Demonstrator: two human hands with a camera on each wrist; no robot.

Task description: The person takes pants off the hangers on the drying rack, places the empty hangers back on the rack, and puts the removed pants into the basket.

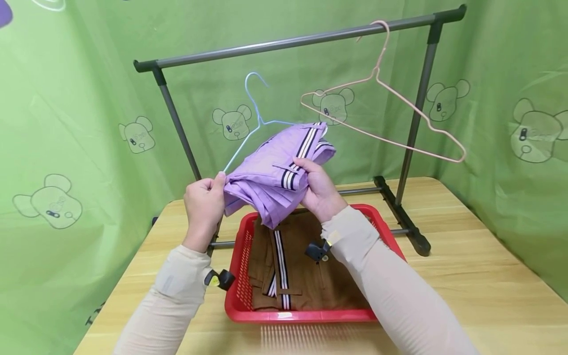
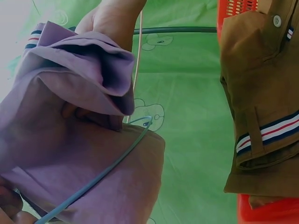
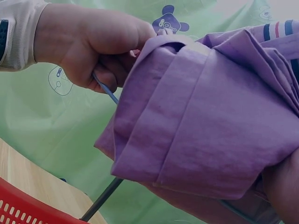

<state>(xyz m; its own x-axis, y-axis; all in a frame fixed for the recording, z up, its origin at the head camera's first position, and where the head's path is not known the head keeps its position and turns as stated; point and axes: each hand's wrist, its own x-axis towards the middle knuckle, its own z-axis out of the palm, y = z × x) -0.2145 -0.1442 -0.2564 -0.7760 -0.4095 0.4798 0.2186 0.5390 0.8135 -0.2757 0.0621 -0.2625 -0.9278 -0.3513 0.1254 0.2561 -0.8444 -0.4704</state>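
Observation:
Folded purple pants (image 1: 262, 167) with a black-and-white striped waistband hang draped over a light-blue wire hanger (image 1: 254, 101). The hanger's hook points up, below the rack bar. My left hand (image 1: 204, 202) pinches the hanger's left corner, thumb on top, beside the cloth; in the right wrist view, the blue wire (image 3: 108, 92) comes out of its curled fingers. My right hand (image 1: 320, 190) grips the pants at the waistband, thumb over the stripes and the other fingers hidden beneath. From the left wrist, the wire (image 2: 100, 175) crosses in front of the purple cloth (image 2: 112, 191).
A grey metal rack (image 1: 275, 45) stands on the wooden table (image 1: 479, 276), a pink wire hanger (image 1: 410, 106) hanging from its right side. Under my hands sits a red basket (image 1: 301, 316) holding folded brown pants (image 1: 306, 266) with striped trim. Green curtain (image 1: 80, 123) surrounds the table.

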